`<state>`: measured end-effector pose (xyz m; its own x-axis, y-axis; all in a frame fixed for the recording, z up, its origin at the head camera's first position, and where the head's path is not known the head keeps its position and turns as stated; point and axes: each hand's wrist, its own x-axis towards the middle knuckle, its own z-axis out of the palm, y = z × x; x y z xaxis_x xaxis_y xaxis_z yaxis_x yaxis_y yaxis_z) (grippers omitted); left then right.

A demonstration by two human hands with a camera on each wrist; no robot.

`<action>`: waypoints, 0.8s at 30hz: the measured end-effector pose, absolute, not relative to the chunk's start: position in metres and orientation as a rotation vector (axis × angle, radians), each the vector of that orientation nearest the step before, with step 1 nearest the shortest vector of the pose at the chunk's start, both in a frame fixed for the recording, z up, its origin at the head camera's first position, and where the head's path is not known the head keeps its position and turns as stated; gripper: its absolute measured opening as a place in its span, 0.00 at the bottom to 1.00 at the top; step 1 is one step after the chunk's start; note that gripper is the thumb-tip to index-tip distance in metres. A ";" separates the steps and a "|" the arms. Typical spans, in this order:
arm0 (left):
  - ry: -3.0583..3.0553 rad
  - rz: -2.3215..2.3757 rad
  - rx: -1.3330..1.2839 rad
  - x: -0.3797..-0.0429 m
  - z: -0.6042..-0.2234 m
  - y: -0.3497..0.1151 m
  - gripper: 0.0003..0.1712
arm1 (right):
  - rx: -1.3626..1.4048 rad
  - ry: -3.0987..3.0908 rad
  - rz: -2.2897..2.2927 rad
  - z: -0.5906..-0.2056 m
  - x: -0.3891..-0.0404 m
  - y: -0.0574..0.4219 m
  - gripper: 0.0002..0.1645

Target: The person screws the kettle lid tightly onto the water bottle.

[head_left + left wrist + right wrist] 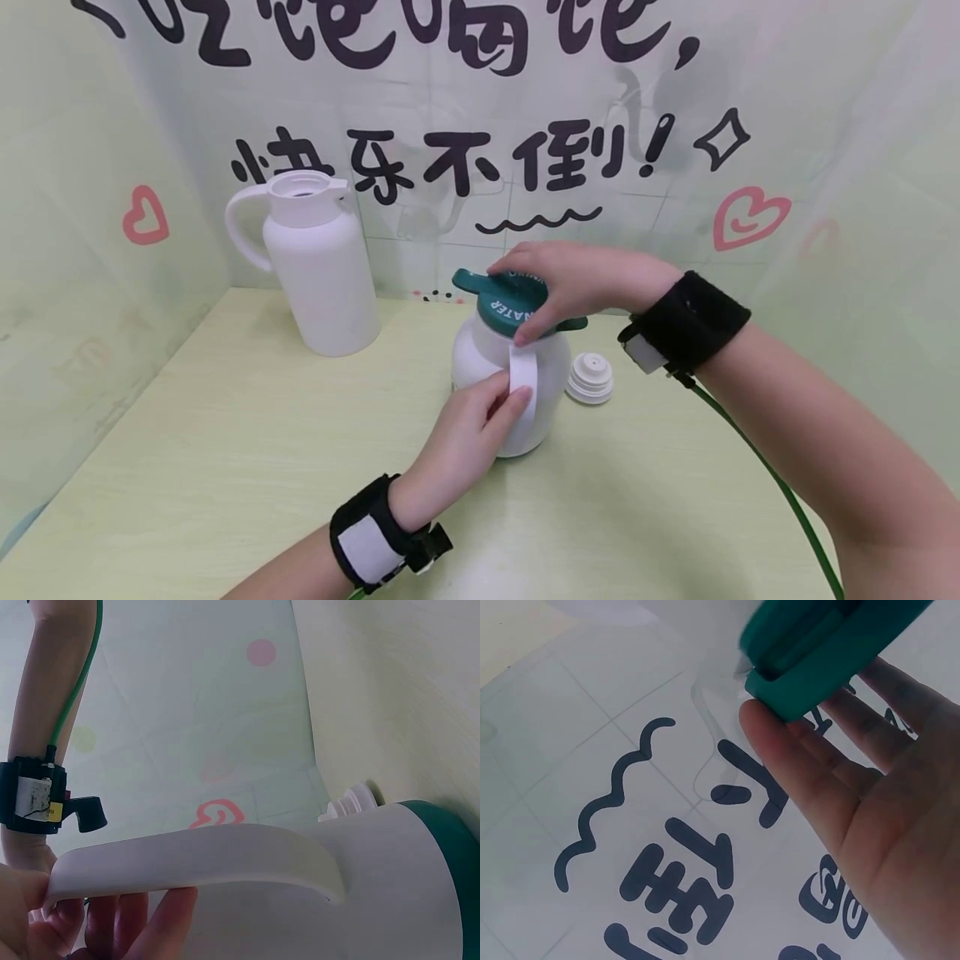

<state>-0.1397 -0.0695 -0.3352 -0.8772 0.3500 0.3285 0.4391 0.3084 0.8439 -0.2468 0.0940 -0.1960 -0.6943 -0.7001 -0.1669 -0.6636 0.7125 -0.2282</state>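
Note:
A round white thermos jug (553,392) stands upright on the table, its curved handle (522,368) facing me. My left hand (453,433) grips that handle; in the left wrist view the fingers (169,922) wrap under it. On the jug's neck sits a dark green lid (498,310) with white lettering and a spout-like tab at the left. My right hand (588,277) holds the lid from above, thumb on the near side and fingers across to the far side. The right wrist view shows the thumb tip against the lid's rim (795,697).
Just right of the jug lies a white stepped stopper (590,379). At the back left stands a taller white jug (322,275) with an open top. A printed cloth (420,100) with black lettering hangs behind the pale yellow table (262,450).

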 end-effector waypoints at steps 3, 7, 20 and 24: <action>-2.478 -1.642 -0.750 -0.140 -0.335 -0.070 0.08 | -1.049 2.696 -0.208 -0.196 -0.246 0.093 0.51; -2.494 -1.642 -0.741 -0.140 -0.334 -0.070 0.08 | -1.012 2.719 -0.189 -0.196 -0.246 0.092 0.51; -2.506 -1.647 -0.724 -0.139 -0.334 -0.069 0.09 | -0.973 2.777 -0.157 -0.197 -0.243 0.088 0.51; -2.505 -1.651 -0.723 -0.139 -0.334 -0.069 0.09 | -0.979 2.782 -0.161 -0.197 -0.242 0.087 0.52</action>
